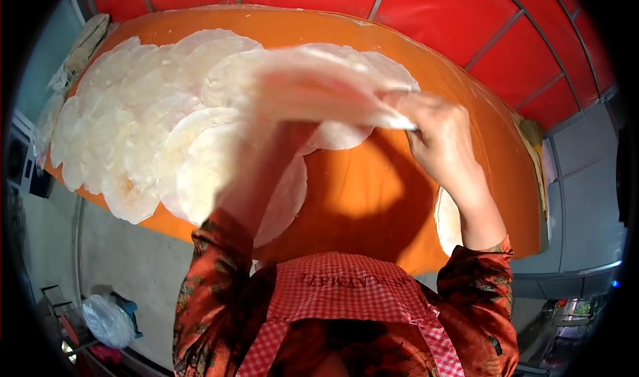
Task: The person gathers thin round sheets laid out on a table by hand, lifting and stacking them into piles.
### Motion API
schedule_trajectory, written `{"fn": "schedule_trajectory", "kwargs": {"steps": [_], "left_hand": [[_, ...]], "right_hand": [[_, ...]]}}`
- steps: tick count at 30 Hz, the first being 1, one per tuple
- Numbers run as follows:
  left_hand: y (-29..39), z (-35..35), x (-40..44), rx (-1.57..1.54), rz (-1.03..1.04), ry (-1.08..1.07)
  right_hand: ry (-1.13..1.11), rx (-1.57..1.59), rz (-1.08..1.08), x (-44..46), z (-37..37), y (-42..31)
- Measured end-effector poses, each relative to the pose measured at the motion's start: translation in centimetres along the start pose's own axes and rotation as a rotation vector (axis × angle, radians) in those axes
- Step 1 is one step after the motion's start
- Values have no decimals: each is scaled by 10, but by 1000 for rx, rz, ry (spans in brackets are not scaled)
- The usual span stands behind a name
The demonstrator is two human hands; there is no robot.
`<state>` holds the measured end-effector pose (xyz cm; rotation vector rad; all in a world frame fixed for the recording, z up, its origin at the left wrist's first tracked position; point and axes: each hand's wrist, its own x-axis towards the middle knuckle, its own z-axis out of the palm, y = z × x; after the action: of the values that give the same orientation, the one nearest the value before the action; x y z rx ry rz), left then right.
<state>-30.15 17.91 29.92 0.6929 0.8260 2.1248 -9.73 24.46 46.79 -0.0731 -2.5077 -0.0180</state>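
Note:
A thin round dough sheet is held up over the table, blurred by motion. My right hand is closed on the sheet's right edge, thumb and fingers pinching it. On the other side my left forearm reaches up to the sheet. My left hand is smeared and mostly hidden by the dough, so its fingers do not show. Many pale, thin round sheets lie overlapping on the orange tabletop below and to the left. Another sheet shows partly beside my right forearm.
Red panelled fabric stands behind the table. Folded cloth and clear plastic lie at its left end, and more cloth hangs at the right edge. A plastic-wrapped bundle sits at lower left.

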Motion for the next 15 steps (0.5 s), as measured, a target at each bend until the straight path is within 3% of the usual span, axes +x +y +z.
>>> {"fn": "schedule_trajectory", "kwargs": {"steps": [2,4,7,10,13,15], "left_hand": [[-50,-38,46,-248,-130,189],[-104,-75,48,-284,-201,397],[-135,-85,-2,146,-298,681],[-184,-130,-23,-45,-149,603],[-165,-140,-17,56,-261,424],[-146,-123,-12,-20,-270,435]], "right_hand": [[137,-119,-70,9,42,42],[213,-102,-81,2,103,81],[140,-93,33,-42,229,137],[-131,81,205,-124,331,162],[-3,-27,159,-135,347,143],[-83,-12,174,-136,349,146]]}}
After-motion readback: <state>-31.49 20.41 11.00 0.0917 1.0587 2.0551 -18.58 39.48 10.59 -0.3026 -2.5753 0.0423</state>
